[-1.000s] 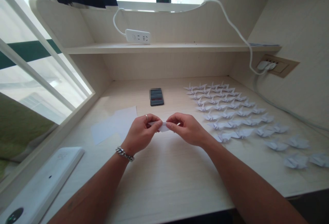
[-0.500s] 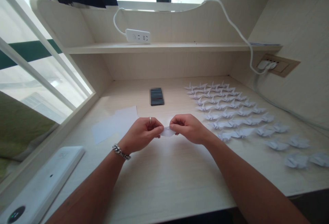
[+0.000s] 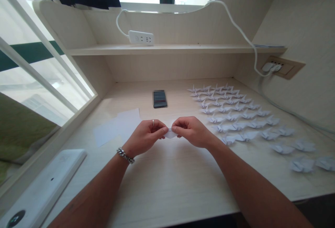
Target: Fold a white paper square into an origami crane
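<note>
A small piece of folded white paper (image 3: pixel 171 134) is pinched between my two hands, just above the desk. My left hand (image 3: pixel 146 134), with a ring and a chain bracelet, grips its left side between thumb and fingers. On the right side, the thumb and fingers of my right hand (image 3: pixel 192 130) are closed on the same paper. My fingers cover part of the folds. Flat white paper sheets (image 3: pixel 112 128) lie to the left of my left hand. Rows of white paper cranes (image 3: pixel 235 115) stand to the right of my right hand.
Beyond my hands lies a dark phone-like object (image 3: pixel 159 99), its face blurred. A long white device (image 3: pixel 47 182) rests at the left desk edge. A white power strip (image 3: pixel 140 37) sits on the shelf (image 3: pixel 178 48); a white cable (image 3: pixel 240 29) hangs down to the wall socket (image 3: pixel 284 67).
Both hands stay in nearly the same place. The fingertips have drawn slightly closer together on the folded paper, so a little less of it shows between them.
</note>
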Tool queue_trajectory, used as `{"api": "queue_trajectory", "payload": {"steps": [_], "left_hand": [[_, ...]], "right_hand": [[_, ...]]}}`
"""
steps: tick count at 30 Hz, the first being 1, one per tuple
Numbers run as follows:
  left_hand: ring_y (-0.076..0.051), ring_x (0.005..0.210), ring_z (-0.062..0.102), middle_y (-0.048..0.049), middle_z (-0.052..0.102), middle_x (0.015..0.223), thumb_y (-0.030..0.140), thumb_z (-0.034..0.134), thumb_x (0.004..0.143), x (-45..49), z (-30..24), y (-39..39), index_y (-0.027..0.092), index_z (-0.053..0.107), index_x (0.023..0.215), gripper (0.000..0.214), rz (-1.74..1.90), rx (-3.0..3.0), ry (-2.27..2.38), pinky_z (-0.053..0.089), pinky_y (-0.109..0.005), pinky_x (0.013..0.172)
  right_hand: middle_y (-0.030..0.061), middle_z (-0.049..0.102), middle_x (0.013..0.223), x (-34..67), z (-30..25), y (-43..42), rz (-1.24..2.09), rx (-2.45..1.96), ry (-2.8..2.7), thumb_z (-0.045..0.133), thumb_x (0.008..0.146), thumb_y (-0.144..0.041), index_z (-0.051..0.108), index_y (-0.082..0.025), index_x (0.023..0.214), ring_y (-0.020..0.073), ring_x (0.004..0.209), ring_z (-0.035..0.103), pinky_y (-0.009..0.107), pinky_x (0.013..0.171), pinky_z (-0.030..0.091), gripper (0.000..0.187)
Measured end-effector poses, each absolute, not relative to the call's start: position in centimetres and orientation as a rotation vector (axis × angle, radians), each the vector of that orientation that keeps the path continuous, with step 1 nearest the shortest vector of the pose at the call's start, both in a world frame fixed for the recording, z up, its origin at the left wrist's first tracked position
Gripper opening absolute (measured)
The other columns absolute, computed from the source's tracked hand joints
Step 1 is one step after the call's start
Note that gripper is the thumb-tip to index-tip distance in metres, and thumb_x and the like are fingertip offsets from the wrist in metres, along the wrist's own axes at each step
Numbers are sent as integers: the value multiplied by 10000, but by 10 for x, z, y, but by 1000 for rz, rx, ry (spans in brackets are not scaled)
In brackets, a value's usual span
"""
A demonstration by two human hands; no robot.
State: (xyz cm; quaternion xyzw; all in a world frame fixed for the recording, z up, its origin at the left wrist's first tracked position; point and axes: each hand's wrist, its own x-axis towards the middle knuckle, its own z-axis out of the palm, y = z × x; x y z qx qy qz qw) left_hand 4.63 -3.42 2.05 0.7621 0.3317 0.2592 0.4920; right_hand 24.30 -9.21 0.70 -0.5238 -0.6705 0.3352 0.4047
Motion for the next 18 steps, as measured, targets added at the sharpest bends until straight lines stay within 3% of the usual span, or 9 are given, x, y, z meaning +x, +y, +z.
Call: {"api": "queue_trajectory", "payload": {"steps": [10, 18], "left_hand": [[-144, 639, 582, -39, 660, 668, 349, 629, 808, 45, 21, -33, 127, 677, 777, 230, 633, 1906, 839, 449, -258, 603], [-150, 636, 582, -49, 668, 673, 329, 630, 802, 47, 21, -36, 128, 685, 758, 213, 610, 1923, 834, 451, -267, 600]], "right_hand": [[5, 652, 649, 250, 8, -90, 806, -1354, -1705, 559, 808, -227, 696, -161, 774, 123, 604, 561, 231, 541, 384, 156], [22, 666, 721, 238, 4, -92, 884, -1288, -1740, 588, 833, -307, 691, -160, 800, 126, 657, 571, 232, 586, 408, 183]]}}
